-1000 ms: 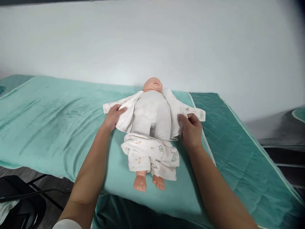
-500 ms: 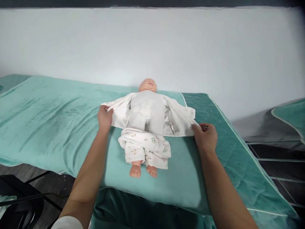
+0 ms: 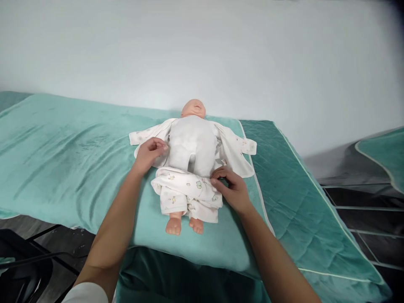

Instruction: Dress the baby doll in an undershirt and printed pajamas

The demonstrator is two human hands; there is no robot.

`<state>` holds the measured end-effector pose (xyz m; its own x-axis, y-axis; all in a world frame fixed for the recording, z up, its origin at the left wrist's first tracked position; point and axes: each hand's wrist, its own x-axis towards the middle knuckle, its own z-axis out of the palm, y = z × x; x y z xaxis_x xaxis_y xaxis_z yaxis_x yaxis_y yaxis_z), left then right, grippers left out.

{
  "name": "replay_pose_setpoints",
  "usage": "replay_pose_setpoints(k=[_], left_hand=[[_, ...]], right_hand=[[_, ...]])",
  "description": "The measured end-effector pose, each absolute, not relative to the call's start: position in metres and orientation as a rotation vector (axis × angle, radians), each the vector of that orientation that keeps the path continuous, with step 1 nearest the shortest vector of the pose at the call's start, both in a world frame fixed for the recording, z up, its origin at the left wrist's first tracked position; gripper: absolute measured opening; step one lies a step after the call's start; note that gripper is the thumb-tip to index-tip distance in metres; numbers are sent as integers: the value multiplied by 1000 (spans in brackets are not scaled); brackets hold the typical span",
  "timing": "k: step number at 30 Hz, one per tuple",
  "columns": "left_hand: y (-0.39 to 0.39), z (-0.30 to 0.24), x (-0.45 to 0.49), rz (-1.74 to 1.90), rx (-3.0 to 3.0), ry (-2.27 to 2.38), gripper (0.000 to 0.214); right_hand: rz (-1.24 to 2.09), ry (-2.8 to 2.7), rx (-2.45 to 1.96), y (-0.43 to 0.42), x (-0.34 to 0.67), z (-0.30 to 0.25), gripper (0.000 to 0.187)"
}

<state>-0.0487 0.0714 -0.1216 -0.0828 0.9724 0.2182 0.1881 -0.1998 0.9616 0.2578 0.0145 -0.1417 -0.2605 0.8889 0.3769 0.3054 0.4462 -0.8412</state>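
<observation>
A baby doll (image 3: 192, 143) lies on its back on a teal towel (image 3: 75, 160), head toward the wall. Its white printed jacket (image 3: 235, 147) is spread open to both sides, baring the grey cloth torso. White printed trousers (image 3: 186, 193) cover the legs, and the bare feet stick out below. My left hand (image 3: 150, 153) rests on the jacket's left flap beside the torso, fingers curled on the cloth. My right hand (image 3: 230, 189) sits at the doll's hip, fingers bent and pinching at the trousers' waistband by the jacket's lower edge.
The towel lies over a darker teal quilted cover (image 3: 303, 189) on a raised bed against a white wall (image 3: 221, 54). A black chair (image 3: 22, 273) stands at the lower left. Dark floor and another teal-covered edge (image 3: 385, 151) show at the right.
My right hand let go of the jacket's far right edge and came in to the doll's hip. My left hand slid from the left flap's edge inward, toward the torso.
</observation>
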Motion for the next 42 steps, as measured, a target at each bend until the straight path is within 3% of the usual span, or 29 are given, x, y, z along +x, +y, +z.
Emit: replay_pose_setpoints(k=[5,22,29,33,42], left_hand=[[56,-105,-49,754,1550,1040,20],[57,-89,-64,369,1892,716,3],[56,-102,-63,663,1665,781,28],[56,-109,-57,827,1533,918,32],[69,-129,-44,1165,1411,1111,35]], right_hand=[[864,-1843,-888,13,256,-139,17],[896,-2057,-724,18,261,-142,21],[916,-1743,-936,19,258,-155,29],[954,-1554,-1117,21,260,-157,37],[1088,-1126,-1088,43,246,-147,48]])
